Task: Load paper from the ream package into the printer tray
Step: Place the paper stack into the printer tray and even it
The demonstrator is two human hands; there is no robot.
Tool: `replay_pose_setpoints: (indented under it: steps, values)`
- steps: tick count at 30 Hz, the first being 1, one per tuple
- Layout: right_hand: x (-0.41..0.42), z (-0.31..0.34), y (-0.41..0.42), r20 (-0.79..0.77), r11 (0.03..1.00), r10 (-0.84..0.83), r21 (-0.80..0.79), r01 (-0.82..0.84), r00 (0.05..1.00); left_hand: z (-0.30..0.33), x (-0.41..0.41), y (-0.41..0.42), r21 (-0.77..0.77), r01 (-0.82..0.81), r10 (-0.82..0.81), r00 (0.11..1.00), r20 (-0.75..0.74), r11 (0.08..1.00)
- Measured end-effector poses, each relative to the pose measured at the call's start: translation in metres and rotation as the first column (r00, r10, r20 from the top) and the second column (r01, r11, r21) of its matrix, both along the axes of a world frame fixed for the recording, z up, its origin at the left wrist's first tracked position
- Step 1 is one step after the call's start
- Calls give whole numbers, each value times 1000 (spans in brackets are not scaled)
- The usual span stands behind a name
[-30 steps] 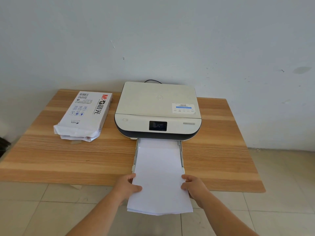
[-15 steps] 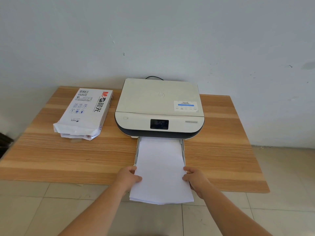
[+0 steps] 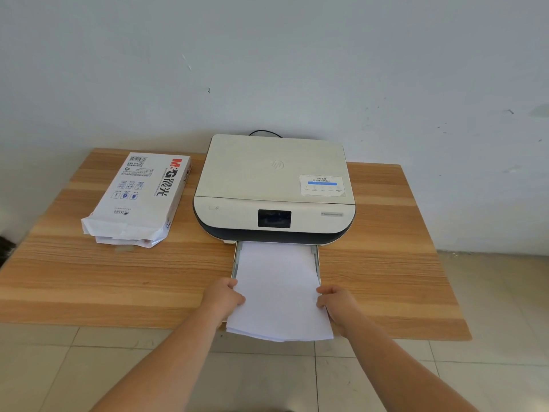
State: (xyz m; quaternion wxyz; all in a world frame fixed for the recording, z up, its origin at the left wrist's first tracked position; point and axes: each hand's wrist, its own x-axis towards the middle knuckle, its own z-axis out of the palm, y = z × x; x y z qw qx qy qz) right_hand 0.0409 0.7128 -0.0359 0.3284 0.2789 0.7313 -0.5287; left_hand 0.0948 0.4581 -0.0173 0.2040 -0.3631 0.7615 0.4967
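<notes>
A white stack of paper point(image 3: 277, 289) lies partly inside the pulled-out tray point(image 3: 316, 260) of a cream and dark printer point(image 3: 274, 188). Its near end hangs past the table's front edge. My left hand point(image 3: 223, 297) grips the stack's left edge and my right hand point(image 3: 337, 303) grips its right edge. The opened ream package point(image 3: 139, 197), white with red and black print, lies flat to the left of the printer.
The wooden table point(image 3: 386, 278) stands against a pale wall point(image 3: 267, 55). A black cable point(image 3: 264, 132) runs behind the printer. Tiled floor point(image 3: 490, 367) lies below and to the right of the table.
Both hands have pushed the paper stack farther away from me into the tray. Less of it overhangs the table edge than before.
</notes>
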Motion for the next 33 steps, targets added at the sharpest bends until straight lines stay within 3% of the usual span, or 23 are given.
replay_pose_setpoints:
  steps: [18, 33]
  values:
    - [-37, -10, -15, -57, 1000, -18, 15, 19, 998, -16, -38, 0, 16, -105, 106, 991, -82, 994]
    - [-48, -15, -20, -119, 996, 73, 57, -66, 990, -26, -50, -5, 79, -115, 123, 986, -110, 990]
